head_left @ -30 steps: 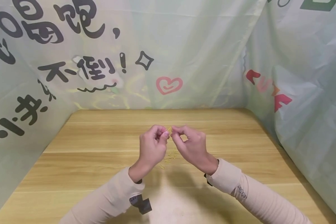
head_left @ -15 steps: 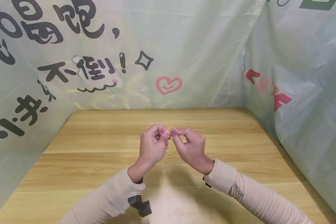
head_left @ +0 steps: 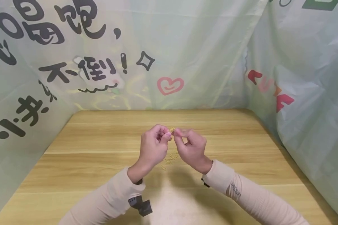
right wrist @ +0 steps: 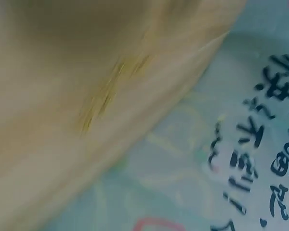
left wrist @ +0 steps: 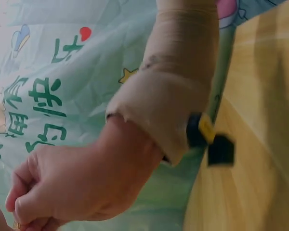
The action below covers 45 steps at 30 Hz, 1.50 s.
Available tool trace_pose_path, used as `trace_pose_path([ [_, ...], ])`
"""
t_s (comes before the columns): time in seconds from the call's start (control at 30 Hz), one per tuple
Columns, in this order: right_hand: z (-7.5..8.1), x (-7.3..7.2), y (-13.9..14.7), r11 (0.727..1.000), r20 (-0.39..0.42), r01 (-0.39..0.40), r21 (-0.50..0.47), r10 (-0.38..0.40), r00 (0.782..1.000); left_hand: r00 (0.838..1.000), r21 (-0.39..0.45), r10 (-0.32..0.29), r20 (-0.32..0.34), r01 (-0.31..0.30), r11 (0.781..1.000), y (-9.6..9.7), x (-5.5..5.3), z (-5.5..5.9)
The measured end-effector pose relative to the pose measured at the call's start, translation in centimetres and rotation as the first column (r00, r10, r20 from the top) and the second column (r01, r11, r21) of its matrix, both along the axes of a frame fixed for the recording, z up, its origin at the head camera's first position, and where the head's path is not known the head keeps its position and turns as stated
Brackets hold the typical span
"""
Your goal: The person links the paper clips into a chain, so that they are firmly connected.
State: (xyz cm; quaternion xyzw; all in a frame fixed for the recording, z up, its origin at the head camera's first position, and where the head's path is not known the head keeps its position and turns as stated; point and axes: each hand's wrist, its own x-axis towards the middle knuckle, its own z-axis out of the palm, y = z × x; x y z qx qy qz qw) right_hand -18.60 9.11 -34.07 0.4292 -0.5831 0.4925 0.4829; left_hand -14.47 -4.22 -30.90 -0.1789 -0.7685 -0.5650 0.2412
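Above a light wood-grain tabletop (head_left: 95,168), the person's left hand (head_left: 154,144) pinches a small bundle of thin yellow wire-like loops (head_left: 171,129) between curled thumb and fingertips, while the right hand (head_left: 192,146) meets it there with thumb and forefinger drawn together, though whether they grip a loop is too small to tell. More slender yellow loops (head_left: 168,161) lie scattered on the tabletop below, nearer the person, and a pale green printed cloth (head_left: 202,62) hangs behind.
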Motion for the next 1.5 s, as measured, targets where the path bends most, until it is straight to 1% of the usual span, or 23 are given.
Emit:
trace_pose_path([
  [0.03,0.1,-0.3,0.1,0.998,-0.082,0.062,0.031,-0.059,0.995,1.0,0.01,-0.012,0.014,0.012,1.0,0.0,-0.1,-0.1],
  [0.07,0.2,-0.5,0.3,0.992,-0.157,0.118,0.054,-0.108,0.982,0.999,0.029,-0.032,0.041,0.031,0.999,-0.1,-0.2,-0.2],
  [0.1,0.3,-0.8,0.4,0.985,-0.216,0.156,0.074,-0.137,0.967,0.996,0.054,-0.057,0.074,0.053,0.997,-0.1,-0.2,-0.3],
  [0.13,0.3,-0.9,0.5,0.98,-0.26,0.181,0.086,-0.153,0.953,0.99,0.085,-0.085,0.114,0.076,0.993,-0.1,-0.3,-0.4],
  [0.2,0.3,-1.1,0.7,0.977,-0.289,0.186,0.104,-0.15,0.946,0.97,0.167,-0.147,0.192,0.115,0.979,-0.1,-0.4,-0.7],
  [0.27,0.2,-1.1,0.8,0.98,-0.25,0.16,0.115,-0.128,0.96,0.947,0.244,-0.199,0.253,0.136,0.96,-0.2,-0.3,-0.9],
  [0.33,0.1,-1.0,0.8,0.986,-0.175,0.122,0.117,-0.101,0.979,0.931,0.298,-0.234,0.28,0.147,0.943,-0.2,-0.2,-0.9],
  [0.37,0.0,-0.9,0.8,0.989,-0.13,0.095,0.115,-0.08,0.988,0.928,0.311,-0.242,0.282,0.15,0.938,-0.2,-0.1,-0.8],
  [0.43,0.0,-0.7,0.8,0.994,-0.045,0.032,0.105,-0.028,0.999,0.93,0.313,-0.239,0.278,0.147,0.938,-0.1,0.0,-0.6],
  [0.53,0.0,-0.6,0.9,0.995,0.025,-0.029,0.094,0.026,0.999,0.939,0.301,-0.22,0.263,0.137,0.944,0.0,0.0,-0.3],
  [0.57,0.0,-0.6,1.0,0.995,0.032,-0.034,0.096,0.031,0.999,0.941,0.297,-0.216,0.26,0.134,0.945,0.0,0.1,-0.2],
  [0.63,0.0,-0.6,1.2,0.994,0.029,-0.027,0.106,0.024,0.999,0.939,0.299,-0.218,0.266,0.135,0.945,0.1,0.1,-0.1],
  [0.8,0.3,-0.8,1.8,0.986,-0.003,0.003,0.166,-0.002,1.0,0.921,0.309,-0.249,0.299,0.154,0.938,0.0,0.3,0.0],
  [0.83,0.4,-0.8,1.9,0.983,0.002,-0.004,0.183,0.003,1.0,0.919,0.307,-0.251,0.303,0.155,0.939,0.0,0.3,0.0],
  [0.93,0.7,-0.9,2.3,0.971,0.056,-0.062,0.23,0.05,0.997,0.912,0.303,-0.258,0.318,0.16,0.939,-0.1,0.3,0.0],
  [0.97,0.9,-0.9,2.4,0.966,0.083,-0.093,0.241,0.075,0.994,0.909,0.305,-0.263,0.324,0.163,0.938,-0.1,0.3,0.0],
  [1.03,1.1,-0.8,2.6,0.952,0.162,-0.181,0.247,0.143,0.976,0.902,0.307,-0.272,0.336,0.168,0.937,-0.1,0.3,0.1],
  [1.1,1.2,-0.6,2.8,0.936,0.232,-0.257,0.242,0.201,0.952,0.893,0.315,-0.283,0.351,0.172,0.934,-0.1,0.3,0.1],
  [1.2,1.3,-0.4,2.9,0.908,0.317,-0.361,0.213,0.286,0.904,0.883,0.322,-0.296,0.363,0.179,0.93,-0.1,0.4,0.2],
  [1.3,1.4,-0.2,3.0,0.897,0.354,-0.393,0.201,0.308,0.883,0.879,0.322,-0.304,0.368,0.186,0.928,0.0,0.5,0.3],
  [1.4,1.5,0.0,3.3,0.894,0.372,-0.395,0.214,0.299,0.879,0.874,0.319,-0.307,0.377,0.189,0.929,0.1,0.6,0.5],
  [1.47,1.7,0.1,3.5,0.886,0.391,-0.403,0.231,0.295,0.872,0.872,0.312,-0.31,0.379,0.195,0.93,0.1,0.6,0.5],
  [1.5,1.8,0.2,3.6,0.879,0.407,-0.414,0.235,0.298,0.864,0.868,0.31,-0.314,0.384,0.199,0.93,0.0,0.6,0.6],
])
